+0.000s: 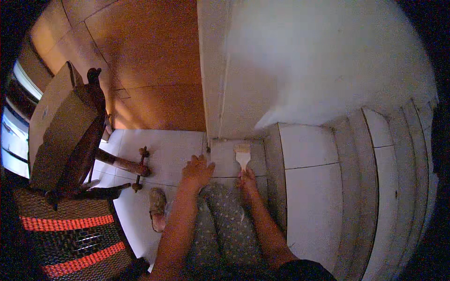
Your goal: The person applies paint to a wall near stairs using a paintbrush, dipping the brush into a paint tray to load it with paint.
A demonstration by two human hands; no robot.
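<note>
My right hand (246, 180) grips the handle of a wide, pale paintbrush (242, 158), whose light bristles point forward over white floor tiles at the foot of the wall. To the left, my left hand (198, 171) hovers at my knee with fingers spread and slightly curved, holding nothing that I can see; whether it touches the knee I cannot tell. Below both hands are my legs in grey dotted fabric (215, 229), and a slipper on a foot (156, 206) shows beside my left forearm.
White tiled stairs (311, 196) climb to the right along a white wall (328, 61). An orange-brown panelled surface (154, 51) stands ahead-left. On the left are a dark wooden piece of furniture with a cardboard-like sheet (61, 131) and a woven chair (70, 225) with red stripes.
</note>
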